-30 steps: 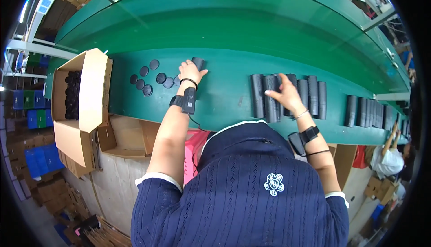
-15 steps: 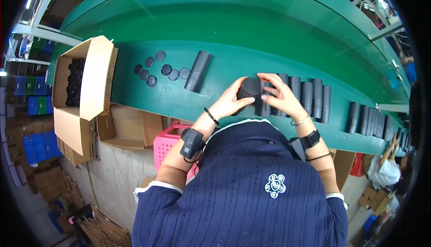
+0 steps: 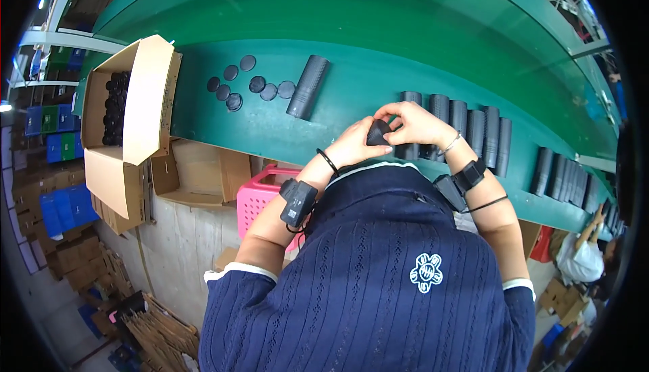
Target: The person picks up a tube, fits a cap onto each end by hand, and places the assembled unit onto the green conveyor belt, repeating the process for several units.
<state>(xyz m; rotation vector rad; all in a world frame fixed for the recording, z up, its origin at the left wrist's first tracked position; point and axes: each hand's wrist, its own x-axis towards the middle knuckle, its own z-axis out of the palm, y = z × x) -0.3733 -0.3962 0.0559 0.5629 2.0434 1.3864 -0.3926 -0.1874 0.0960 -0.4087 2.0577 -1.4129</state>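
Near the front edge of the green bench, my left hand point(image 3: 351, 143) is closed round a black tube point(image 3: 377, 133), most of it hidden by my fingers. The fingertips of my right hand point(image 3: 418, 126) are pressed against the tube's round end from the other side. To the left lies a single black ribbed tube point(image 3: 309, 86), beside several loose black round caps point(image 3: 268, 91). Just right of my hands, several like tubes point(image 3: 458, 125) lie side by side in a row.
An open cardboard box point(image 3: 150, 101) of black round parts stands at the bench's left end. More tubes point(image 3: 558, 172) lie further right, near another person point(image 3: 583, 260). Below the bench are a pink plastic basket point(image 3: 253, 203) and an empty carton point(image 3: 199, 169).
My right hand has closed in from beside the tube onto its end. The tube has tilted in my left hand, and the whole view has shifted slightly.
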